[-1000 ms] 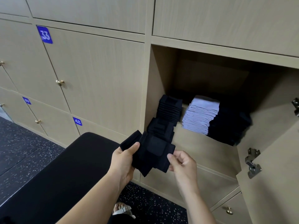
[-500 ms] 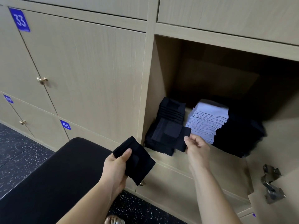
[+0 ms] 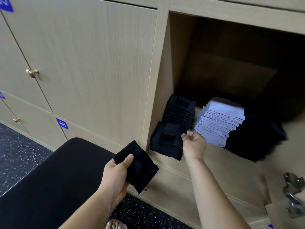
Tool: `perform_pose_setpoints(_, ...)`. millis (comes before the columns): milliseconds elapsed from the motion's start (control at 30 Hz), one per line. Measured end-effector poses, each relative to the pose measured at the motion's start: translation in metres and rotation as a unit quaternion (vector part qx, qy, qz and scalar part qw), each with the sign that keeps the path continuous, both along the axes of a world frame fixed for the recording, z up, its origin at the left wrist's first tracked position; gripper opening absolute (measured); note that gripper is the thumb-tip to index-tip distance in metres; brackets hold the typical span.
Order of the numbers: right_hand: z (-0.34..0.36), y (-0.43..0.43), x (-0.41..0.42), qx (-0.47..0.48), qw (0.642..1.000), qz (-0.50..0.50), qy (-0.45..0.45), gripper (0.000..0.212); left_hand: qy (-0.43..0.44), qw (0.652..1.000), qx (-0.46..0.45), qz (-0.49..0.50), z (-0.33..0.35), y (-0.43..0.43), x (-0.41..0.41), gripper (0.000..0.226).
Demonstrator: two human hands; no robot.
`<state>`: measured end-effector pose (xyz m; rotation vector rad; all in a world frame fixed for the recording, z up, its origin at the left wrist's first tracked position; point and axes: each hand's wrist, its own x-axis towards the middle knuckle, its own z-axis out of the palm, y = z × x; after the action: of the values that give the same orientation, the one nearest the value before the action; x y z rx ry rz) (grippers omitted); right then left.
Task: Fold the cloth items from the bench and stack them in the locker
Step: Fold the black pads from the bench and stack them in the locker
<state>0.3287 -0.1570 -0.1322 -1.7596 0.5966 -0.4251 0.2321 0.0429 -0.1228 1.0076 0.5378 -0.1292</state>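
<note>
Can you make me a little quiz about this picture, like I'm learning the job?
1. True or false: the left hand holds a folded black cloth.
2. What colour is the middle stack in the open locker? A red, B pale blue, C green.
3. Fill in: the blue number plate on the lower door says ___.
Key: 1 true; 2 B; 3 48.
</note>
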Motion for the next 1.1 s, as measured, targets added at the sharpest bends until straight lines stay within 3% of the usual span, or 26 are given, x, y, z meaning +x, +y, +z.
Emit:
perform_pose_setpoints(167,-0.011,-0.001,-0.002,-0.17,0.983,-0.003,0.071,0.027,0.006,1.0,-0.003,0.008,0.0,0.001,0.001,0.018)
perform_pose_setpoints(333,-0.008,-0.007,-0.015,-0.152,0.988,-0.013,0.029,0.028,0.003,1.0,-0.009,0.018,0.006,0.0,-0.002,0.017)
perform_pose_setpoints(467,0.003,0.011,-0.072,-0.042,0.998,-0.019,-0.036,0.02,-0.003,0.999,-0.025,0.029,0.017,-0.006,-0.007,0.014)
perform_pose_setpoints(600,-0.004,0.05,-0.136,0.207,0.971,0.114,0.026,0.017,-0.007,0.999,-0.042,0.034,0.028,-0.019,-0.018,0.014)
perform_pose_setpoints(667,-0.005,0.059,-0.151,0.258,0.952,0.16,0.028,0.009,-0.012,0.998,-0.045,0.032,0.032,-0.026,-0.026,0.013)
perform_pose_setpoints(733,0.0,0.06,-0.156,0.263,0.954,0.144,0.001,0.009,-0.018,0.999,-0.037,0.026,0.035,-0.031,-0.034,0.013)
perform_pose_setpoints(800,0.005,0.056,-0.158,0.24,0.963,0.123,-0.019,0.015,-0.034,0.999,-0.007,0.01,0.036,-0.031,-0.042,0.013)
perform_pose_setpoints(900,0.013,0.043,-0.158,0.169,0.977,0.125,-0.041,0.013,-0.082,0.989,0.116,-0.035,0.034,-0.024,-0.052,0.014)
perform_pose_setpoints(1100,0.023,0.02,-0.152,0.073,0.982,0.162,-0.062,0.015,-0.138,0.926,0.343,-0.072,0.027,-0.014,-0.063,0.034)
